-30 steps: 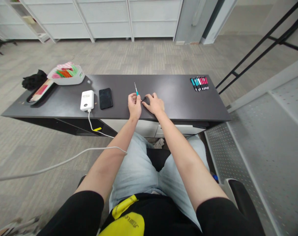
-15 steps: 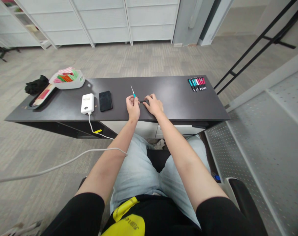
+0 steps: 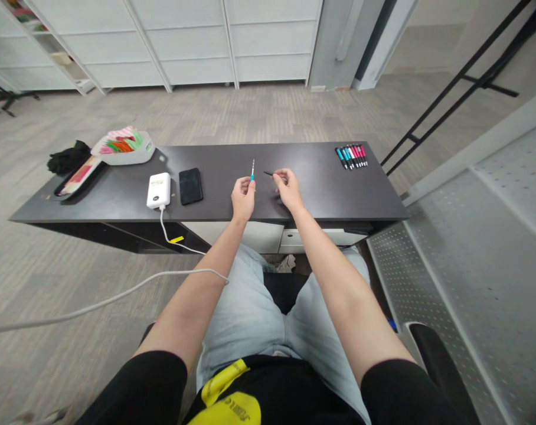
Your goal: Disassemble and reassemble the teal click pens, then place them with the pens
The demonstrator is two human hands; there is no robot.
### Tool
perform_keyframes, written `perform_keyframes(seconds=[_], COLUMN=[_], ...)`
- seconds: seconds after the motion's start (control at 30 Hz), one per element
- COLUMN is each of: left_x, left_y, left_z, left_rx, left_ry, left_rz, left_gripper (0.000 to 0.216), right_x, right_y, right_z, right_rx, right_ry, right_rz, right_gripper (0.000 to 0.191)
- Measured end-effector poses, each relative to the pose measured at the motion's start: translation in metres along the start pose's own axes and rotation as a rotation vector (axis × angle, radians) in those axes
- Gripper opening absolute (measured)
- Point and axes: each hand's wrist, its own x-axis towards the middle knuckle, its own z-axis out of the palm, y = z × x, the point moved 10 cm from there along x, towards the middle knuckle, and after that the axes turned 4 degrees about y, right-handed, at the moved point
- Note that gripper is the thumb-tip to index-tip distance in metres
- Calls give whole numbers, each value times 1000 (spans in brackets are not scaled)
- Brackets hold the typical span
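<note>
Over the middle of the dark desk (image 3: 226, 154), my left hand (image 3: 243, 198) pinches a slim pen part with a teal section (image 3: 252, 177) and a thin pale tip pointing away from me. To its right, my right hand (image 3: 288, 188) closes its fingertips on a thin black pen piece (image 3: 268, 173), whose end points left toward the teal part. A small gap separates the two pieces. The fingers hide the rest of both. Several teal, white and pink-red pens (image 3: 351, 156) lie in a row at the desk's right.
Left of my hands lie a black phone (image 3: 190, 186) and a white power bank (image 3: 159, 190) with a white cable (image 3: 117, 295) crossing my left forearm. Farther left are a white basket (image 3: 130, 157) of colourful items, a dark tray (image 3: 79, 184) and black cloth (image 3: 68, 158).
My right hand has lifted off the desk and shifted right with the black piece. In my left hand the teal part has turned more upright. The view has tilted slightly.
</note>
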Motion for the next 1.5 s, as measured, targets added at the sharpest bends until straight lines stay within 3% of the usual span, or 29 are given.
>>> perform_keyframes(seconds=[0.17,0.3,0.5,0.73,0.97,1.5], left_x=[-5,-12,-19,-21,-22,-25], left_y=[0,1,7,12,9,7], left_z=[12,24,30,32,33,36], left_rx=[54,160,250,273,285,240], left_ry=[-113,-218,-294,-298,-324,-362], left_rz=[55,137,233,220,261,231], left_gripper=[14,9,6,12,7,9], right_x=[-4,-3,6,6,2,9], right_y=[-9,4,22,23,18,29], right_z=[-65,-90,-82,-86,-83,-93], right_rx=[121,108,130,90,89,126], right_ry=[213,261,178,237,195,276], right_rz=[-34,-13,-21,-1,7,-5], right_gripper=[15,26,47,37,41,32])
